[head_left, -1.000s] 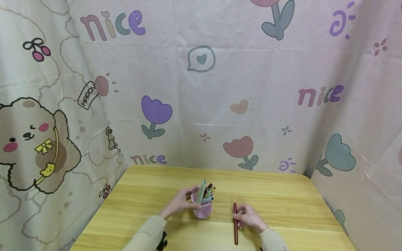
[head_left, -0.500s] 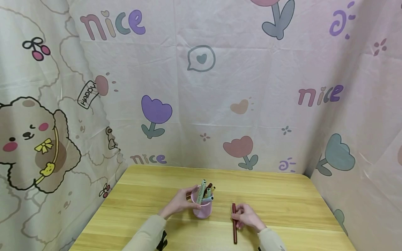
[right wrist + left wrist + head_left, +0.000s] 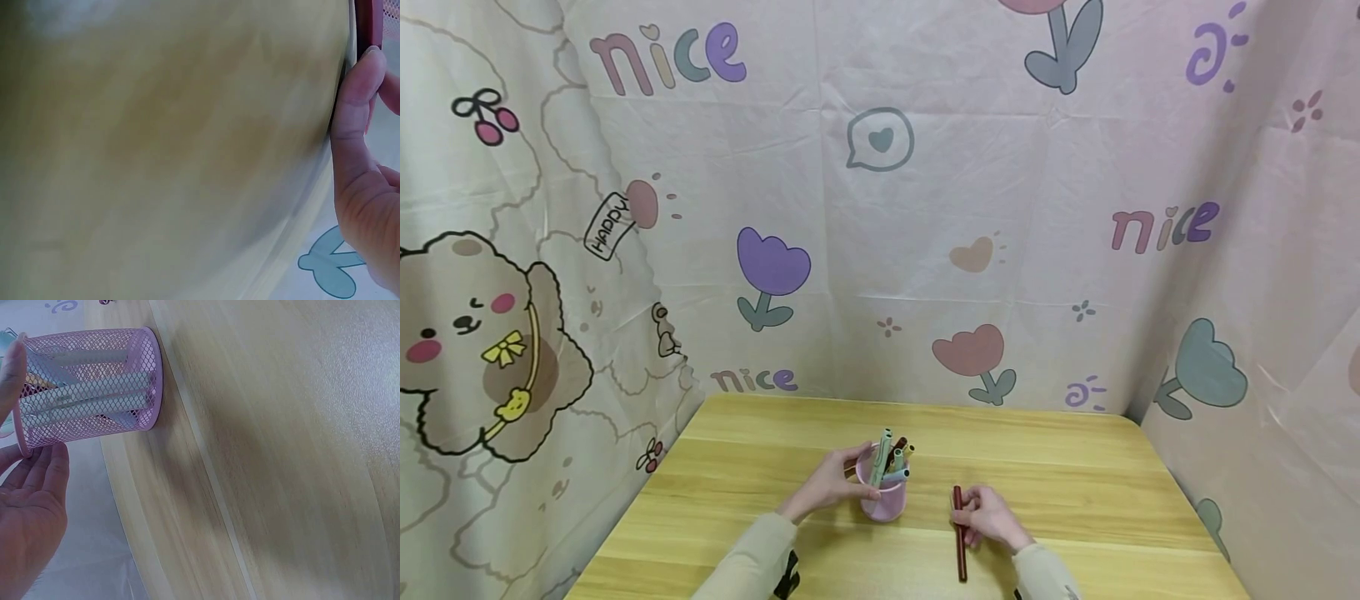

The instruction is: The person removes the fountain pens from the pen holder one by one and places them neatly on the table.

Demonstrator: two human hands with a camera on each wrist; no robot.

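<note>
Near the middle of the wooden table (image 3: 1075,467), we are gripping a pink mesh cup (image 3: 887,506) by its rim with our left hand (image 3: 831,482), thumb on the near side, fingers round the far side. Several pens (image 3: 881,458) are leaning inside it, their ends poking above the rim. To the cup's right and apart from it, our right hand (image 3: 991,514) is pinching a dark red pen (image 3: 961,554), one end pointing toward us; whether it is touching the wood, we cannot tell. Behind, a printed curtain (image 3: 880,233) is hanging.
</note>
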